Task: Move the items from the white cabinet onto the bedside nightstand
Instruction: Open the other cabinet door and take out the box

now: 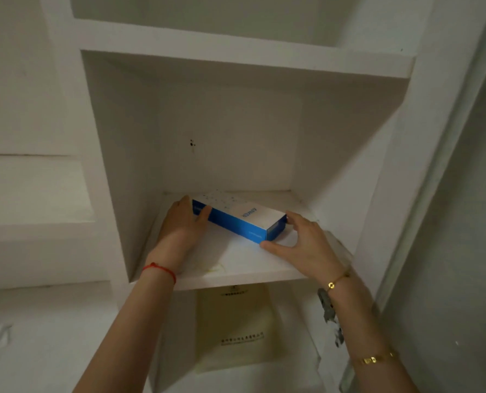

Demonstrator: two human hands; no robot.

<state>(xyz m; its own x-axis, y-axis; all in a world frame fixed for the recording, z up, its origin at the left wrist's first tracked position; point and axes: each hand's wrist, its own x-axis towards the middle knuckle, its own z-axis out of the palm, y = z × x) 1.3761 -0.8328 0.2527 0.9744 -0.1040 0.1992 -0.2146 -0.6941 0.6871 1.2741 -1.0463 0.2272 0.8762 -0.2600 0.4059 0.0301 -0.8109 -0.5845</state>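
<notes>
Box: I see a long blue-and-white box [240,219] lying flat on a shelf [236,262] of the white cabinet [392,165], set at a slant, its left end far, its right end near.
Left hand: my left hand [183,219] grips the box's left end, thumb curled over the near blue side, fingers round the far end.
Right hand: my right hand [304,239] holds the right end, thumb at the near bottom corner, fingers touching the far edge of the end face.
Wrists: a red string [159,269] on the left wrist; a gold bracelet [336,280] on the right, and a second gold bracelet [378,358] nearer on that forearm.
Below: a yellowish panel [236,324] with rows of small dark marks sits in the compartment under the shelf.
Back wall: small dark spots [192,143] on the cabinet's far wall.
</notes>
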